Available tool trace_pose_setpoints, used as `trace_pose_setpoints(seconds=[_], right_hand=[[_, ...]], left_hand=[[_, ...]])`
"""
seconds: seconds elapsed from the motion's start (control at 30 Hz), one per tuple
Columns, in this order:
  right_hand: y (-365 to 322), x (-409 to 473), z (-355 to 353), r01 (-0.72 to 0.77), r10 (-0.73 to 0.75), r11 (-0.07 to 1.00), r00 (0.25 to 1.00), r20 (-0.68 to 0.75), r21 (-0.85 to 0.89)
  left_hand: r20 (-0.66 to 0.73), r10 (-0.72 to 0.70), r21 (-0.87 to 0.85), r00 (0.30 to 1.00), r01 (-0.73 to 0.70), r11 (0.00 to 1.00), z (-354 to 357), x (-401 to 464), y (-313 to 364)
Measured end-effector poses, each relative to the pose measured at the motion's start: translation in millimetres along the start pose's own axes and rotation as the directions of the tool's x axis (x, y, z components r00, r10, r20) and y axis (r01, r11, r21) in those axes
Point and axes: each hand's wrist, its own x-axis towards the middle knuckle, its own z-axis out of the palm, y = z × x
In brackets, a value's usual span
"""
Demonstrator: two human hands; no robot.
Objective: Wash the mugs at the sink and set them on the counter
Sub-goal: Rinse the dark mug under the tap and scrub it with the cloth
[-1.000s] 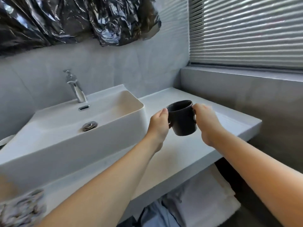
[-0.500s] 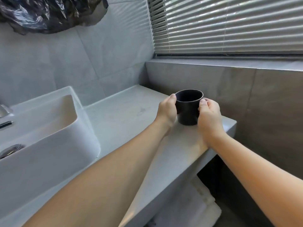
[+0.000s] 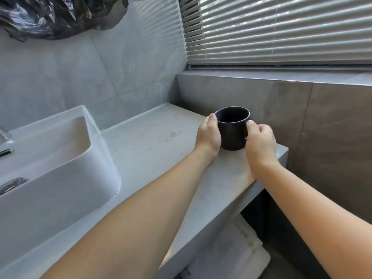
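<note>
**Head view: black mug held two-handed at far right end of desk**

Head cam, one frame. Black mug (image 3: 233,129) is upright, mouth open to the camera, inside looks dark and empty. It sits at the far right end of the grey desk (image 3: 145,146), close to the right-hand edge and near the tiled wall under the window. Base looks to be on the desk surface or just off it; cannot tell which from this angle.

Left hand (image 3: 208,135) is wrapped on the mug's left side, thumb up near the rim, grip closed on the mug. Right hand (image 3: 260,142) is on the mug's right side, fingers curled in, thumb touching near the rim; handle area is hidden under that hand. Grip on that side also closed on the mug. Both forearms are bare and reach in from the bottom of the frame.

White basin sink (image 3: 60,170) stands on the desk to the left, well apart from the mug. Chrome drain (image 3: 12,185) and part of the tap (image 3: 5,137) show at the left edge. Desk between sink and mug is bare with faint marks.

Slatted blinds (image 3: 281,29) cover the window above the ledge on the right. Crumpled black plastic (image 3: 58,15) hangs on the wall upper left. Folded white towels (image 3: 231,254) lie on the shelf below the desk.
</note>
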Motion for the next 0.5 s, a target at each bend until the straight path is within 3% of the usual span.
trace_pose_setpoints(seconds=[0.1,0.17,0.23,0.33,0.5], right_hand=[[-10,-18,-7,0.130,-0.140,0.980,0.989,-0.053,-0.148],[-23,-41,-7,0.385,-0.389,0.873,0.920,0.049,-0.299],[-38,-69,2,0.583,-0.545,0.737,0.812,0.209,-0.342],[-71,-110,27,0.694,-0.614,0.662,0.719,0.325,-0.285],[-132,-195,88,0.751,-0.633,0.650,0.620,0.464,-0.117]], left_hand=[[-0.039,0.039,0.095,0.998,-0.035,0.995,-15,-19,16],[-0.062,0.081,0.137,0.995,-0.072,0.988,-35,-34,32],[-0.099,0.160,0.163,0.982,-0.142,0.976,-63,-49,49],[-0.191,0.306,0.300,0.933,-0.242,0.923,-119,-81,78],[-0.297,0.459,0.468,0.837,-0.292,0.834,-241,-146,114]])
